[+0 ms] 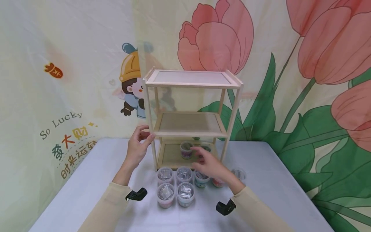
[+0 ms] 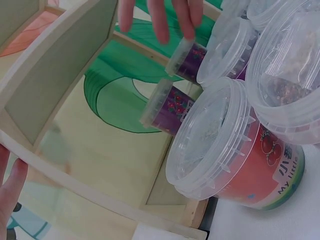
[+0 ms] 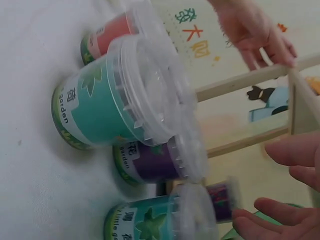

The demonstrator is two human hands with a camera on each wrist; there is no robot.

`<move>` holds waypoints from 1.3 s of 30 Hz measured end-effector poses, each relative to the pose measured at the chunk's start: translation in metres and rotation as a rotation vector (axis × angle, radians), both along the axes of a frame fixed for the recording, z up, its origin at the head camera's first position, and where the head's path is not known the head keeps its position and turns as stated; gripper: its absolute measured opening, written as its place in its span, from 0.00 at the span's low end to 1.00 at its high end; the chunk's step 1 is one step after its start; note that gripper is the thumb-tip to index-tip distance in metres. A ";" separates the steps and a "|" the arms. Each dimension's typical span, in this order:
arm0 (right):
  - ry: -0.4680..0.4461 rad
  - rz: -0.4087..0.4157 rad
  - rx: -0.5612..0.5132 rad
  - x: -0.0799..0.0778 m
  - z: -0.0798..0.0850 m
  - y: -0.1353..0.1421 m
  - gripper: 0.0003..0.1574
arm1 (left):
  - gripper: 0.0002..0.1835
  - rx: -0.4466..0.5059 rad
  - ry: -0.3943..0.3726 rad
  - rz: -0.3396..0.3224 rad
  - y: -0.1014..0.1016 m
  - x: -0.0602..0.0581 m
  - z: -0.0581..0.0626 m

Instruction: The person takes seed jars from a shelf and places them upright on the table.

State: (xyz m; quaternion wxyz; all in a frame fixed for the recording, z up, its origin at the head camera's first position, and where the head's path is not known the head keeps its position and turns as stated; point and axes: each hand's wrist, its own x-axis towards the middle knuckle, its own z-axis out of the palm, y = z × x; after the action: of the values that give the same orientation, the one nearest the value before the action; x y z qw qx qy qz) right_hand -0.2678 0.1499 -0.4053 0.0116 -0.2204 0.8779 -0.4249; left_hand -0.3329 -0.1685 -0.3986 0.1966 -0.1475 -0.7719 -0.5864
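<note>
A three-tier wooden rack (image 1: pixel 191 134) stands at the back of the table. My left hand (image 1: pixel 137 146) holds its left post at middle-shelf height, thumb in front. On the bottom shelf, a small purple tub with a clear lid (image 1: pixel 186 150) sits beside a second tub (image 1: pixel 205 148), partly behind my right hand (image 1: pixel 210 164). The right wrist view shows the right fingers (image 3: pixel 275 217) apart, with nothing between them. In the left wrist view, a right fingertip hangs close over one purple tub (image 2: pixel 189 61); whether they touch I cannot tell.
Several lidded tubs stand in front of the rack, among them a red one (image 2: pixel 250 175) and a teal one (image 3: pixel 95 100). Another tub (image 1: pixel 239 174) is right of my right forearm. A printed cloth (image 1: pixel 95 64) hangs behind the white table (image 1: pixel 261 199).
</note>
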 end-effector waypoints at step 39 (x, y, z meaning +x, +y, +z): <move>-0.033 -0.181 0.147 -0.074 -0.044 -0.054 0.47 | 0.24 0.012 -0.008 0.004 0.000 0.000 0.000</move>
State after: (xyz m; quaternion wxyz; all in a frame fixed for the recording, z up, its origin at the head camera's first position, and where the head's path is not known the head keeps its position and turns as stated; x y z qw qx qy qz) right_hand -0.3422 0.0960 -0.4490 0.0037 -0.1320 0.9226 -0.3625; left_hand -0.3327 -0.1683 -0.3982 0.1956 -0.1422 -0.7695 -0.5911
